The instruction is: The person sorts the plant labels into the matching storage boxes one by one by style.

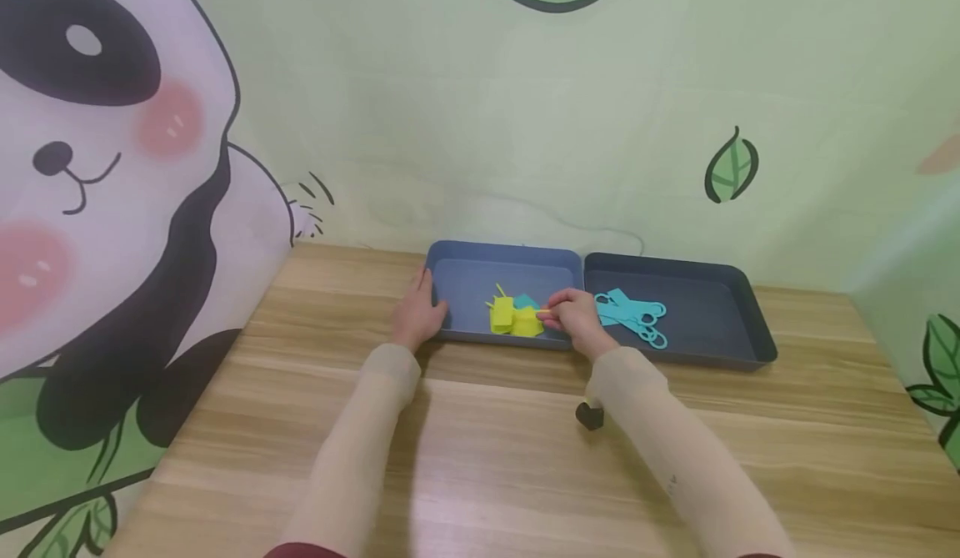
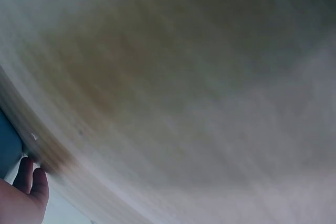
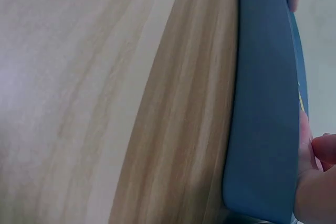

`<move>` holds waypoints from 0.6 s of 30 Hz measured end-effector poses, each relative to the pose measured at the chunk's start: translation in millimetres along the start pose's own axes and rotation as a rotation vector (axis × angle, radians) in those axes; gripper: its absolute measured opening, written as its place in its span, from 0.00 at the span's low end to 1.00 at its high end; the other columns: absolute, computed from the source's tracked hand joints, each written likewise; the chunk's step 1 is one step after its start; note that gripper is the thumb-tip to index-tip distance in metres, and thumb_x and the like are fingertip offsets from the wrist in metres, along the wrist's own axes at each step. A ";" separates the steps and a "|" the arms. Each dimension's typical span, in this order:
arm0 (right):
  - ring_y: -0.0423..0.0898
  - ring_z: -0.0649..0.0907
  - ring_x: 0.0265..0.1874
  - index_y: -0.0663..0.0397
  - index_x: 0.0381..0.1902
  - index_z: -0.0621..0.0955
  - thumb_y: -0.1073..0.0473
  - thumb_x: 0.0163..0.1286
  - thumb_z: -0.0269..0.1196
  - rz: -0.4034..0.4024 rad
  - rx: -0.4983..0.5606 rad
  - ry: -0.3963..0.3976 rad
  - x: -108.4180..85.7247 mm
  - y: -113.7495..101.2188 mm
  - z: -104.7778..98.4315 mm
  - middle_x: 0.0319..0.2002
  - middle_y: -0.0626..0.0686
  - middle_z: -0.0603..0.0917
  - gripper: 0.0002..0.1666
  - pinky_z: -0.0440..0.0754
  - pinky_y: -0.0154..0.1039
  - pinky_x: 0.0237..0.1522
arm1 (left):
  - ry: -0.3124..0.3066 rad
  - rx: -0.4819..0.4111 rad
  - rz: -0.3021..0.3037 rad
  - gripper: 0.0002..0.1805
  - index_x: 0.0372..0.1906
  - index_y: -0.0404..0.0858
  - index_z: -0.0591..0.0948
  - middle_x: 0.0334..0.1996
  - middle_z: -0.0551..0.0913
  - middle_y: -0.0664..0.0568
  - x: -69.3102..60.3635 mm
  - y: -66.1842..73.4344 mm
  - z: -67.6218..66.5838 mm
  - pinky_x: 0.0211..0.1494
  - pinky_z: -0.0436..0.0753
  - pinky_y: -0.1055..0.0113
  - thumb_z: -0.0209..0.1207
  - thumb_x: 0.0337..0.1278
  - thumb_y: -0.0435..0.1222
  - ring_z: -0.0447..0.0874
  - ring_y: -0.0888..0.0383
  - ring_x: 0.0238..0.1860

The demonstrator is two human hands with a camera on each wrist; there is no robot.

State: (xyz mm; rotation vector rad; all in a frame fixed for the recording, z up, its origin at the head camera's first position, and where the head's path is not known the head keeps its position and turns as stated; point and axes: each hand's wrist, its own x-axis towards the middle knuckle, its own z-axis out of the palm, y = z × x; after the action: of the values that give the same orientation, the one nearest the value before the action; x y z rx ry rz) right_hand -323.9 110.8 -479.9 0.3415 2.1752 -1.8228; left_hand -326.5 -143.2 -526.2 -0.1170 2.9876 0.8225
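In the head view, my left hand [image 1: 417, 312] holds the left end of a blue tray [image 1: 465, 279], its thumb by the front corner and its fingers along the side wall. My right hand [image 1: 576, 318] reaches over the front right of that tray and pinches the thin handle of a small yellow piece [image 1: 528, 323]. Beside it in the tray lie another boxy yellow piece [image 1: 502, 316] and a teal piece [image 1: 525, 301], partly covered. The right wrist view shows the tray's wall [image 3: 268, 103] and my curled fingers [image 3: 323, 148]; what they pinch is mostly hidden there.
A darker tray [image 1: 705, 308] touches the blue one on the right. Several flat teal pieces with ring ends [image 1: 633, 314] lie in its left part. Both trays stand at the back of a wooden table [image 1: 495, 458], before a printed wall covering [image 1: 450, 124].
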 end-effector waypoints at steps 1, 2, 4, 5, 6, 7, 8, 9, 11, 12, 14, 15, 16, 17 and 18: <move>0.35 0.80 0.22 0.72 0.43 0.71 0.75 0.57 0.49 0.001 -0.015 0.001 0.6 -0.1 2.3 0.34 0.57 0.76 0.14 0.79 0.26 0.26 | -0.002 0.002 0.000 0.37 0.68 0.37 0.46 0.71 0.38 0.53 -0.2 -0.4 -0.6 0.66 0.59 0.54 0.44 0.57 0.46 0.53 0.47 0.67; 0.36 0.80 0.23 0.72 0.43 0.72 0.75 0.57 0.50 0.002 -0.031 -0.001 0.8 -0.3 4.6 0.33 0.56 0.76 0.13 0.80 0.27 0.28 | -0.003 -0.001 -0.001 0.37 0.68 0.37 0.47 0.71 0.38 0.53 -1.0 -0.9 -1.4 0.66 0.59 0.54 0.44 0.57 0.46 0.53 0.47 0.67; 0.39 0.81 0.25 0.71 0.41 0.72 0.75 0.57 0.51 -0.001 -0.062 0.003 0.8 0.2 8.5 0.33 0.57 0.76 0.12 0.81 0.30 0.31 | -0.003 -0.008 0.003 0.37 0.68 0.36 0.47 0.71 0.38 0.52 -2.8 -1.7 -2.3 0.66 0.58 0.54 0.44 0.58 0.46 0.52 0.47 0.67; 0.40 0.81 0.25 0.70 0.40 0.73 0.75 0.56 0.52 -0.005 -0.074 0.009 0.9 0.8 9.6 0.33 0.57 0.76 0.11 0.81 0.32 0.32 | -0.002 -0.008 0.003 0.37 0.68 0.36 0.47 0.71 0.38 0.52 -3.4 -1.7 -2.3 0.66 0.58 0.54 0.44 0.58 0.46 0.52 0.47 0.67; 0.41 0.81 0.26 0.69 0.39 0.73 0.75 0.56 0.52 -0.011 -0.088 0.015 1.8 1.9 10.0 0.33 0.57 0.75 0.11 0.81 0.34 0.34 | 0.000 -0.002 0.004 0.37 0.68 0.36 0.47 0.71 0.39 0.52 -3.2 -1.2 -1.6 0.65 0.59 0.54 0.44 0.58 0.46 0.52 0.47 0.67; 0.42 0.81 0.26 0.68 0.38 0.73 0.75 0.56 0.52 -0.015 -0.104 0.025 2.6 3.1 9.8 0.33 0.57 0.75 0.10 0.81 0.35 0.34 | 0.000 0.005 0.002 0.37 0.68 0.36 0.47 0.71 0.39 0.52 -3.0 -0.4 -0.7 0.65 0.60 0.54 0.44 0.58 0.46 0.52 0.47 0.67; 0.42 0.81 0.26 0.68 0.37 0.74 0.75 0.56 0.52 -0.023 -0.119 0.037 3.3 4.4 9.5 0.32 0.57 0.75 0.09 0.81 0.35 0.34 | -0.001 0.006 0.005 0.37 0.68 0.36 0.47 0.71 0.39 0.52 -3.1 0.6 0.1 0.65 0.60 0.54 0.43 0.58 0.46 0.51 0.47 0.67; 0.42 0.80 0.25 0.68 0.36 0.74 0.75 0.56 0.52 -0.032 -0.137 0.051 4.3 6.0 9.0 0.31 0.57 0.75 0.09 0.81 0.35 0.32 | -0.003 0.006 0.008 0.37 0.68 0.36 0.47 0.71 0.39 0.52 -2.9 1.3 0.9 0.64 0.61 0.54 0.43 0.58 0.47 0.51 0.48 0.67; 0.42 0.79 0.22 0.67 0.34 0.74 0.74 0.56 0.52 -0.049 -0.187 0.073 6.6 8.6 8.4 0.29 0.56 0.74 0.08 0.81 0.34 0.29 | -0.004 -0.002 0.009 0.37 0.68 0.36 0.47 0.71 0.39 0.52 -2.2 2.3 2.0 0.64 0.62 0.54 0.43 0.57 0.46 0.50 0.49 0.68; 0.42 0.79 0.21 0.67 0.34 0.75 0.74 0.56 0.51 -0.058 -0.221 0.079 7.5 9.3 8.5 0.29 0.56 0.75 0.08 0.80 0.33 0.27 | -0.004 -0.007 0.011 0.37 0.68 0.36 0.47 0.71 0.39 0.52 -2.1 2.2 2.2 0.64 0.62 0.54 0.43 0.57 0.46 0.49 0.49 0.68; 0.44 0.79 0.21 0.67 0.33 0.75 0.73 0.56 0.51 -0.077 -0.293 0.084 7.6 9.4 10.5 0.28 0.57 0.75 0.08 0.78 0.32 0.25 | 0.000 -0.031 0.008 0.37 0.68 0.35 0.47 0.71 0.38 0.52 -2.9 1.6 0.9 0.65 0.60 0.55 0.44 0.57 0.45 0.47 0.50 0.69; 0.45 0.79 0.21 0.66 0.33 0.76 0.73 0.55 0.51 -0.087 -0.335 0.087 8.0 8.9 11.3 0.28 0.57 0.75 0.08 0.77 0.32 0.24 | 0.006 -0.033 0.004 0.37 0.68 0.35 0.47 0.71 0.38 0.52 -2.7 1.3 0.3 0.65 0.60 0.55 0.44 0.57 0.44 0.47 0.51 0.69; 0.46 0.79 0.22 0.65 0.32 0.76 0.72 0.55 0.51 -0.096 -0.376 0.088 8.3 8.3 11.8 0.28 0.57 0.76 0.08 0.76 0.32 0.24 | 0.010 -0.029 -0.001 0.37 0.68 0.35 0.47 0.71 0.39 0.52 -2.1 1.4 -0.1 0.65 0.60 0.55 0.44 0.57 0.44 0.46 0.51 0.69; 0.46 0.78 0.24 0.64 0.32 0.76 0.72 0.55 0.51 -0.112 -0.424 0.098 8.7 8.0 11.7 0.29 0.57 0.76 0.08 0.76 0.32 0.24 | 0.013 -0.021 -0.001 0.37 0.68 0.36 0.47 0.71 0.39 0.52 -1.3 2.3 -0.2 0.65 0.60 0.55 0.44 0.57 0.45 0.47 0.51 0.69; 0.47 0.78 0.25 0.63 0.30 0.76 0.72 0.54 0.51 -0.130 -0.474 0.115 9.0 7.9 10.8 0.29 0.57 0.77 0.08 0.74 0.33 0.24 | 0.013 -0.019 0.006 0.37 0.68 0.36 0.47 0.71 0.39 0.52 -0.3 3.8 -0.1 0.65 0.61 0.54 0.44 0.57 0.45 0.48 0.51 0.69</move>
State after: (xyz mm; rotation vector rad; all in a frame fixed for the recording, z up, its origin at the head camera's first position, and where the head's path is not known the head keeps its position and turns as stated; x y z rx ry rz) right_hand -328.7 101.6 -492.2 0.2064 2.6700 -1.3065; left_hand -326.6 -139.9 -524.2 -0.1146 2.9942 0.8535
